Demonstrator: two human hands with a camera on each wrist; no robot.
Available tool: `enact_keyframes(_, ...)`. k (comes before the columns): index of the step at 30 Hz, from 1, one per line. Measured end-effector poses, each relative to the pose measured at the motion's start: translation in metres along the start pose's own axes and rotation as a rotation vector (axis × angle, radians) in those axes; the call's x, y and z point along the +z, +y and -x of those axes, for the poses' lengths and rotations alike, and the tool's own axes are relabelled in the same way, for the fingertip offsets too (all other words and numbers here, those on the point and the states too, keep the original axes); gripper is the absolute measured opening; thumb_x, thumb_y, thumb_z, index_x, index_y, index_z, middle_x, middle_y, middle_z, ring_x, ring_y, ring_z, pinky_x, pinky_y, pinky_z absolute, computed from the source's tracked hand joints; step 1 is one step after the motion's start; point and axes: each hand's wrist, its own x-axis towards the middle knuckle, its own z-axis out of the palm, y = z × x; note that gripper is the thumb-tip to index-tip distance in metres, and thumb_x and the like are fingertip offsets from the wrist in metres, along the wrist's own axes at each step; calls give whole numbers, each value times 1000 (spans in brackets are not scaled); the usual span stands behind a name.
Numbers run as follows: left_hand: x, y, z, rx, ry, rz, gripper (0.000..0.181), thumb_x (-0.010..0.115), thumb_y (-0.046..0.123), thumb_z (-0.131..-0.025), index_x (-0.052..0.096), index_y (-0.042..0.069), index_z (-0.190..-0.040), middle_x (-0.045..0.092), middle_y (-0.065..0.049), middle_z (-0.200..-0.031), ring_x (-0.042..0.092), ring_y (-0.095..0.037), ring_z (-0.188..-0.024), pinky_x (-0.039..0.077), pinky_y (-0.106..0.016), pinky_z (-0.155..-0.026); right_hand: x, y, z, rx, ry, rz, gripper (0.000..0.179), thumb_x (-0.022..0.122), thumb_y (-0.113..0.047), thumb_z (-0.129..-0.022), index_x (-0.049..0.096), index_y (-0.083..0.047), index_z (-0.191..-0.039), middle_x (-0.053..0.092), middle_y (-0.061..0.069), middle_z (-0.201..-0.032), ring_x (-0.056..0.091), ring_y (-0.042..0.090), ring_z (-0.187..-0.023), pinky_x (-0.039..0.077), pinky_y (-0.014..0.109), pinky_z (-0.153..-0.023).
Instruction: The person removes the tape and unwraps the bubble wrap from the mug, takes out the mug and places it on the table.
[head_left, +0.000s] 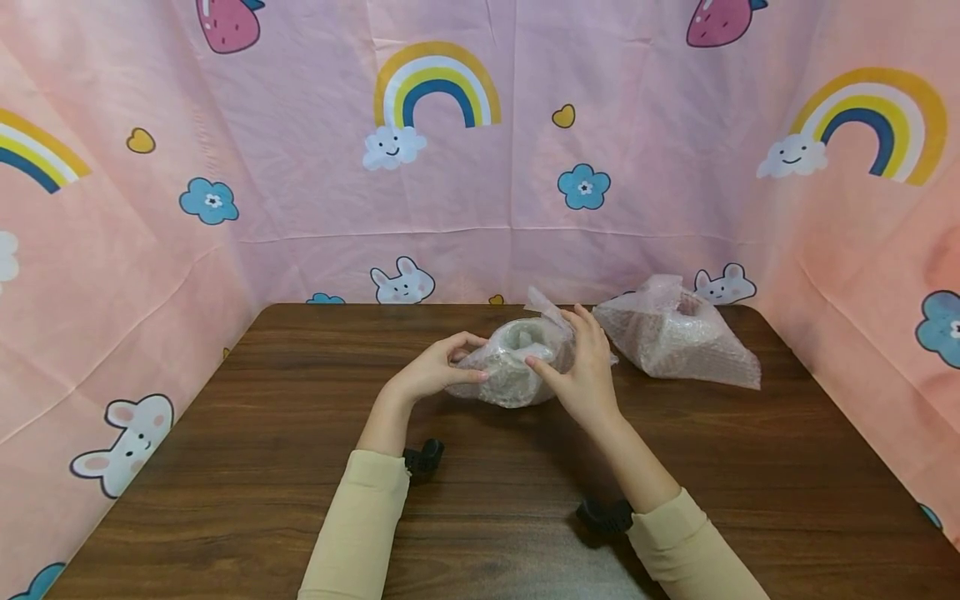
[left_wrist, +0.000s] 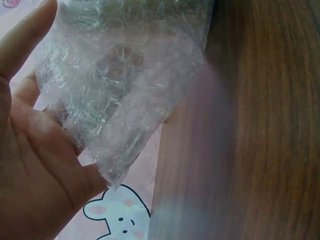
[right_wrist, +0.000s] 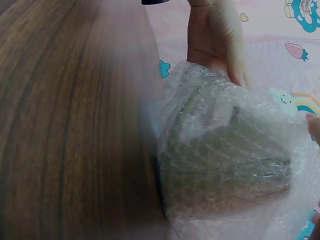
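Observation:
In the head view, a round pale-green vessel (head_left: pixel 517 335) sits mid-table inside clear bubble wrap (head_left: pixel 510 387), its open top facing up. My left hand (head_left: pixel 431 367) holds the wrap at the left side, thumb in front and fingers behind. On the other side, my right hand (head_left: pixel 588 383) grips the wrap, with its thumb at the opening and its fingers at the far right edge. The left wrist view shows a pointed corner of the bubble wrap (left_wrist: pixel 125 100) beside the left palm. In the right wrist view the greenish vessel (right_wrist: pixel 225 165) shows through the wrap, lower part hidden.
A second bubble-wrapped bundle (head_left: pixel 675 333) rests at the back right of the brown wooden table (head_left: pixel 300 500). Patterned pink cloth (head_left: pixel 300 167) hangs behind and at both sides. Dark wrist cameras (head_left: pixel 425 458) sit under the forearms.

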Motion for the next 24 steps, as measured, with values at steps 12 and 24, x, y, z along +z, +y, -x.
enact_keyframes(12, 2, -9, -5, 30, 45, -74, 44, 67, 26, -92, 54, 12, -131, 53, -12, -131, 49, -31, -120, 43, -51, -93, 3, -8, 9, 39, 126, 14, 62, 85, -27, -74, 50, 1, -117, 46, 19, -115, 46, 35, -106, 42, 45, -86)
enact_keyframes(24, 16, -4, -12, 45, 209, -116, 32, 70, 29, -89, 58, 13, -114, 57, -7, -123, 53, -25, -115, 44, -44, -94, 5, -12, 13, 357, -45, -100, 69, 72, -44, -85, 43, 1, -129, 48, 17, -128, 50, 35, -115, 46, 50, -88)
